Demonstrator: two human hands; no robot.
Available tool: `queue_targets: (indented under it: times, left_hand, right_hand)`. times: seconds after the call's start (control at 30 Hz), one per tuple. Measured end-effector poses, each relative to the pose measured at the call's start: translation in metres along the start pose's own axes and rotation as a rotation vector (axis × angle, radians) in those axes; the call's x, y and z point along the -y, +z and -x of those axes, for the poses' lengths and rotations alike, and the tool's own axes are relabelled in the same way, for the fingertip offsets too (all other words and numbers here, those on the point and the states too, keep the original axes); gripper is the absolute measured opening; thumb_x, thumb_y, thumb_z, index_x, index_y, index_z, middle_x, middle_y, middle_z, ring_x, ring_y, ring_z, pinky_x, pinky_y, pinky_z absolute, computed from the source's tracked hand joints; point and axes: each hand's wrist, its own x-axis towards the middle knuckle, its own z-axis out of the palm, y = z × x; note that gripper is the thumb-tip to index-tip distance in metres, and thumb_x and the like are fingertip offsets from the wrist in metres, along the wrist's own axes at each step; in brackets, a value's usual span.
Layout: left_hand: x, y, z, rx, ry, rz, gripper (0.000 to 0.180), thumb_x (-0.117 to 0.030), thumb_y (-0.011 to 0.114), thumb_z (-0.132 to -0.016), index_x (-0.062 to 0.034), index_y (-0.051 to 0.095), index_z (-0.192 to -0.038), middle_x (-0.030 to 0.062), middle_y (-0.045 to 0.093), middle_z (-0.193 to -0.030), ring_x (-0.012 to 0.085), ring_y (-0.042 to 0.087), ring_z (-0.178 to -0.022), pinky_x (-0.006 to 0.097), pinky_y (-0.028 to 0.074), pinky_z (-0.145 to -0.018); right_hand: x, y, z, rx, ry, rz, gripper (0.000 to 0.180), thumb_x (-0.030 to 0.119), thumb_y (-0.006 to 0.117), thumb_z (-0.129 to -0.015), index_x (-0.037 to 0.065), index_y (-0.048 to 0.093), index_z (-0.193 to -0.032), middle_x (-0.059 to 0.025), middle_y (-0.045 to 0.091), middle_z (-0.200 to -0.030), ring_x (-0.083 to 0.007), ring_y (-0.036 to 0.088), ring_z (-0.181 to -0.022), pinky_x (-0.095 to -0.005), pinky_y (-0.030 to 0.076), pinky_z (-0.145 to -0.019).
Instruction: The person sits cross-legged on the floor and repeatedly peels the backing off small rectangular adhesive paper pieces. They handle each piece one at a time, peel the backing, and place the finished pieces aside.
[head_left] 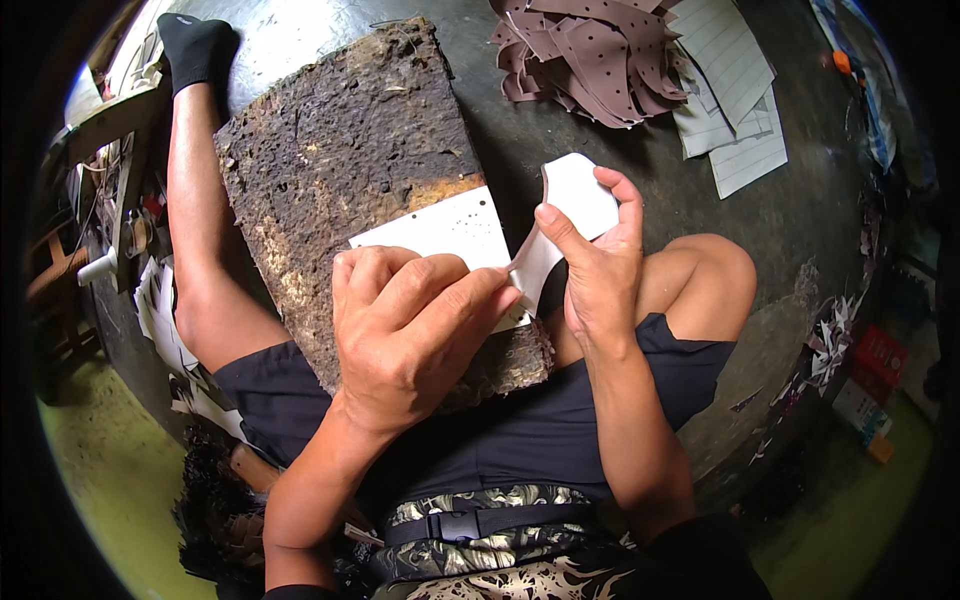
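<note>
A curved white piece [582,195] of flat, bendable sheet with a thin brownish edge is held up between my two hands. My right hand [605,270] is closed on its wider end, thumb on the near face and fingers behind. My left hand [410,315] has its fingertips pinched at the narrow lower end; whatever else lies inside those curled fingers is hidden. Under my left hand a white card [440,226] with small dark holes lies on a rough, dark, pitted slab [340,140], which rests across my lap and the floor between my legs.
A pile of brown curved pieces with dark holes [590,60] lies on the dark floor at the far right, beside lined white sheets [745,150]. Scraps [830,335] lie along the right. At left are a wooden frame [115,125] and white offcuts [160,315].
</note>
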Motion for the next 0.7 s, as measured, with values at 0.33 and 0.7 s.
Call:
queue_targets:
  times: [0.33, 0.7]
  left_hand:
    - [0.004, -0.015, 0.001, 0.063, 0.098, -0.048, 0.033, -0.018, 0.099, -0.084, -0.0143, 0.089, -0.115, -0.0014, 0.075, -0.104, 0.0211, 0.065, -0.089, 0.04, 0.049, -0.083]
    - [-0.022, -0.03, 0.001, 0.248, 0.065, 0.016, 0.045, -0.022, 0.084, -0.1, -0.0097, 0.076, -0.142, 0.0062, 0.07, -0.126, 0.027, 0.066, -0.108, 0.043, 0.052, -0.091]
  right_hand:
    - [-0.001, -0.004, -0.003, -0.024, -0.022, 0.003, 0.072, -0.01, 0.09, -0.095, 0.008, 0.051, -0.153, -0.0112, 0.071, -0.132, -0.0175, 0.07, -0.118, -0.0327, 0.06, -0.103]
    - [0.07, 0.012, -0.006, 0.038, -0.353, 0.302, 0.076, -0.01, 0.079, -0.103, 0.012, 0.041, -0.165, -0.0127, 0.066, -0.14, -0.0188, 0.07, -0.121, -0.0323, 0.059, -0.106]
